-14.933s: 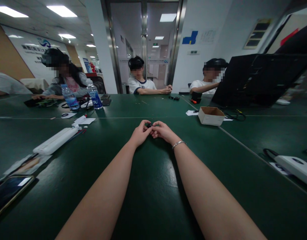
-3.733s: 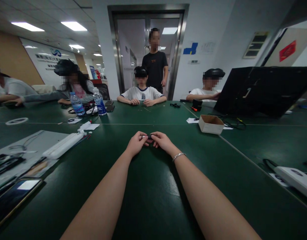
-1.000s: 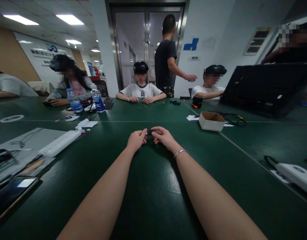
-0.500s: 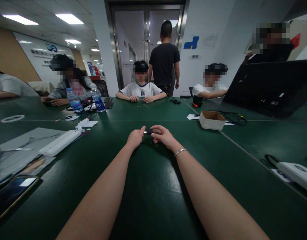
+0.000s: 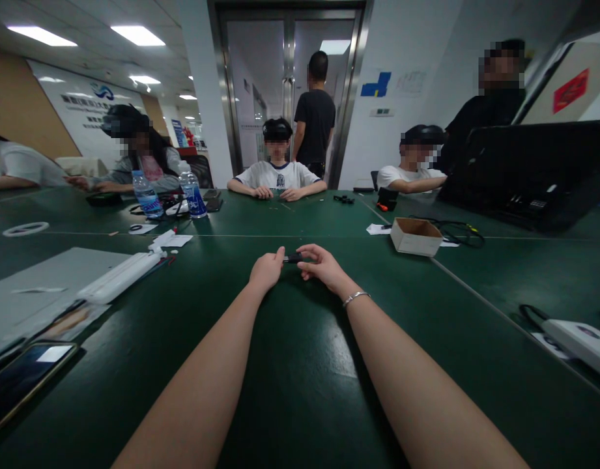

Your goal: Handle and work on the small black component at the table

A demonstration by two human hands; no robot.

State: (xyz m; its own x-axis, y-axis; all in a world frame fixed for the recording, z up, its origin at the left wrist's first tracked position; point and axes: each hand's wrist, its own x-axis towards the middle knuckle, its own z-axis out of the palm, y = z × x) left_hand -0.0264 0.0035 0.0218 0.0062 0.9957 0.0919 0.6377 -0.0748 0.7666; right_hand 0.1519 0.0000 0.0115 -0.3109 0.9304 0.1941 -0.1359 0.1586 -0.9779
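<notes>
Between my two hands, just above or on the green table [image 5: 300, 365], is a small dark stick [image 5: 293, 258] with a silvery section toward its left side. My left hand [image 5: 267, 270] is closed around the left end, thumb on top, and hides that end. The right end sits between the thumb and curved fingers of my right hand [image 5: 322, 266], whose wrist wears a silver bracelet. What exactly the stick is cannot be made out.
An open cardboard box [image 5: 415, 238] is to the right, near a large black monitor [image 5: 529, 172]. Bottles [image 5: 195, 193], a phone [image 5: 28, 378] and a white power strip [image 5: 116, 279] lie leftward. A white device [image 5: 585, 339] is at far right. People sit across the table.
My hands and the stick have hardly moved. Behind the table, the person at the door has turned, and the person behind the monitor has shifted left. The person at left has lifted their hands.
</notes>
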